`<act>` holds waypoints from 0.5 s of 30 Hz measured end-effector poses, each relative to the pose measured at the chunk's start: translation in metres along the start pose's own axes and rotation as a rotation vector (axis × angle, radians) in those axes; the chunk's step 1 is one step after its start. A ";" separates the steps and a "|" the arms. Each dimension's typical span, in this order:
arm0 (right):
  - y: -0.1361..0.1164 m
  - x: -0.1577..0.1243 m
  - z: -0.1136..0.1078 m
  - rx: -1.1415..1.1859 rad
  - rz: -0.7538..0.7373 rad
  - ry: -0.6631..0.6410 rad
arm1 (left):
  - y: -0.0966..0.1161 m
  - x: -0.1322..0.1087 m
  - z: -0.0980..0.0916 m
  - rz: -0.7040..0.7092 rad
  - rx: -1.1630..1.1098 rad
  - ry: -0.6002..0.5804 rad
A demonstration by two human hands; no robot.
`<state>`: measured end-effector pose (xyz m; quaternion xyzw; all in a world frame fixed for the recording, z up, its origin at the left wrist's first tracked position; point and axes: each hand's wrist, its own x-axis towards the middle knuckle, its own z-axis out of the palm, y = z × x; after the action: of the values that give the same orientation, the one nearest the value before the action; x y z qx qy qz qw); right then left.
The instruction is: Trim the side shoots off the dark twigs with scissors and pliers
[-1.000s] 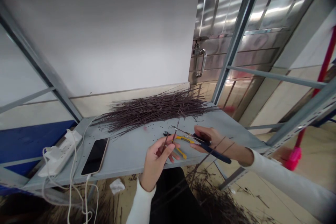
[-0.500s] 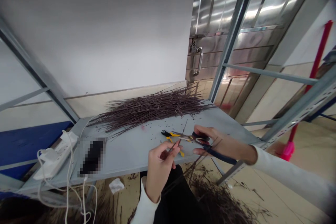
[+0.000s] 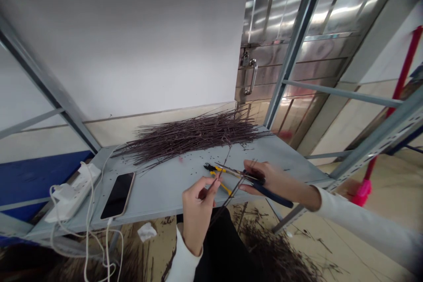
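The left hand [image 3: 197, 212] is up over the front edge of the bench [image 3: 165, 198]. Its fingers [image 3: 205, 191] are pressed together, and they pinch a thin dark twig [image 3: 214, 181] with the thumb. The right hand [image 3: 274, 180] is just beside it, and its fingers [image 3: 256, 168] curl tight around a blue-handled tool [image 3: 272, 199] with a long steel nose. A pair of yellow-handled pliers [image 3: 220, 177] sits right under that steel nose – I cannot tell if they touch the bench or lie on the other tool. More thin twigs [image 3: 234, 193] cross near the 2 hands.

A big heap of thin dark twigs [image 3: 191, 134] lies at the back of the bench, and tiny dark bits [image 3: 198, 163] are dotted all over the top. Near the left end of the bench are a black phone [image 3: 117, 195] and a white power strip [image 3: 74, 187] with white cords [image 3: 87, 224] hanging down.

On the floor, there is a second heap of twigs [image 3: 274, 246] – and a white bit of tissue [image 3: 147, 231] lies there too. Behind it all stands a steel door [image 3: 280, 22] with a handle [image 3: 253, 77].
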<state>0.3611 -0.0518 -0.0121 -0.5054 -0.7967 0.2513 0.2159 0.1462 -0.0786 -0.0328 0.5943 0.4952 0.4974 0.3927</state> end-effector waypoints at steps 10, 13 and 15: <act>-0.010 0.005 -0.004 -0.025 -0.050 -0.079 | -0.007 -0.004 0.009 0.084 0.079 0.082; -0.011 0.007 -0.003 -0.065 -0.039 -0.028 | -0.008 -0.006 0.009 0.101 0.088 0.112; -0.009 0.007 -0.001 -0.096 -0.038 0.005 | -0.008 -0.007 0.008 0.104 0.090 0.116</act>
<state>0.3528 -0.0486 -0.0050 -0.5006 -0.8167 0.2075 0.1982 0.1527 -0.0832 -0.0439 0.6064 0.5072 0.5281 0.3100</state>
